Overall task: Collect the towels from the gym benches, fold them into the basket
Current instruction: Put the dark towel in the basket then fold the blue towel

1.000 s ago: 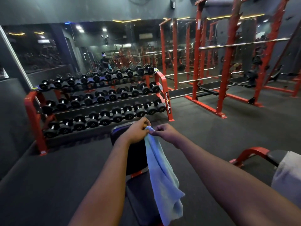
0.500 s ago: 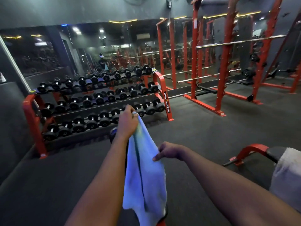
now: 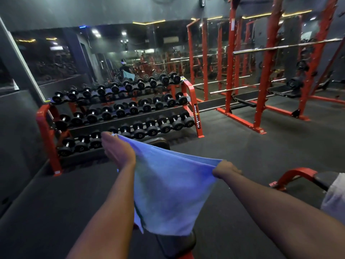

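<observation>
- The left hand point(image 3: 117, 152) pinches one top corner of the blue towel point(image 3: 171, 187). The right hand point(image 3: 225, 170) grips the other top corner.
- The towel is pulled wide between both hands and hangs down over the black bench point(image 3: 175, 242).
- This looks like the folding step — the towel is spread open, ready for a first fold.
- Next, the hands should bring the two corners together, with the edges even.
- A white towel point(image 3: 334, 200) lies on another bench point(image 3: 321, 182) at the right — not yet collected.
- No basket shows here.
</observation>
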